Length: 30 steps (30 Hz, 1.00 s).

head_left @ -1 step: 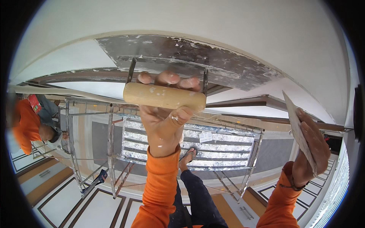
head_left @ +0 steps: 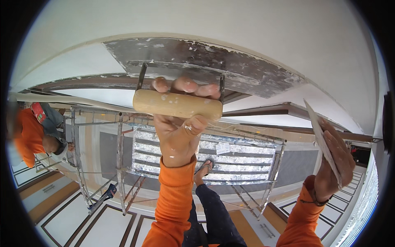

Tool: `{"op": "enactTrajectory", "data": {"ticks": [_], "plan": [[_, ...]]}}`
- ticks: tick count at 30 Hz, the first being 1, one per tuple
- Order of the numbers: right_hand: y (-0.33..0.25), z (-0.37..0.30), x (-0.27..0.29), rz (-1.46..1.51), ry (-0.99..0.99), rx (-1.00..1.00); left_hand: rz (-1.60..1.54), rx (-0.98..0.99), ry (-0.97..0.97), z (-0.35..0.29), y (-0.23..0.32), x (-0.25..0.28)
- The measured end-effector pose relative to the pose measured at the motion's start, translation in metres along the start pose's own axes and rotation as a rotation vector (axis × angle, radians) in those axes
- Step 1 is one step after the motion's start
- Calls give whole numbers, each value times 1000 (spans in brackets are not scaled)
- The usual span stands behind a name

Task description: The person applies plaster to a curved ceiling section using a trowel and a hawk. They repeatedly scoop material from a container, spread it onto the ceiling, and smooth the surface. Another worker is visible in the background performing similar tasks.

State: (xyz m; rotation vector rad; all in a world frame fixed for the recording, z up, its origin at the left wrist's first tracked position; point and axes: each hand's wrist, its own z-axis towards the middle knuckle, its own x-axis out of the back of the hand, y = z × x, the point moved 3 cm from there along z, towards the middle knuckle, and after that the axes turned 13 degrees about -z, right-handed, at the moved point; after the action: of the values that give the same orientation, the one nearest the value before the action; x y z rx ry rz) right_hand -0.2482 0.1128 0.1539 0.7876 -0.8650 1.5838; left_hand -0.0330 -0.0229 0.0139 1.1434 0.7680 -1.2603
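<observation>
A: What are the fingers doing?

B: The left hand is curling round a wooden handle — fingertips showing over the top, thumb resting on the lower side. The right hand is holding a thin plate, which is standing nearly edge-on.

A: Is anything changing?

B: Only a bit! The left fingers are sitting slightly further right now, but the handle is hardly moving — so I think the grip is just settling and the work is staying in one spot.

A: And the arms?

B: The left one is reaching up the middle, towards a dark patch. The right one is rising at the side. A spotty platform is showing below.
</observation>
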Motion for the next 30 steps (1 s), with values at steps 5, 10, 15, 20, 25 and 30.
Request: {"op": "enactTrajectory", "data": {"ticks": [5, 10, 15, 20, 25, 30], "plan": [[-1, -21, -20, 130, 72, -222, -96, 9, -232, 6, -9, 5], [-5, -23, -34, 207, 114, -297, -67, 42, -166, 3, -5, 0], [-10, -26, -36, 198, 215, -358, -33, 25, -127, -1, -1, -3], [-10, -28, -38, 258, 261, -398, 14, -3, -36, -5, -4, -4], [-16, -27, -37, 238, 161, -373, -15, 25, -38, -9, -4, -2], [-11, -36, -37, 235, 181, -426, 6, 42, 20, -17, -2, -5]]}}
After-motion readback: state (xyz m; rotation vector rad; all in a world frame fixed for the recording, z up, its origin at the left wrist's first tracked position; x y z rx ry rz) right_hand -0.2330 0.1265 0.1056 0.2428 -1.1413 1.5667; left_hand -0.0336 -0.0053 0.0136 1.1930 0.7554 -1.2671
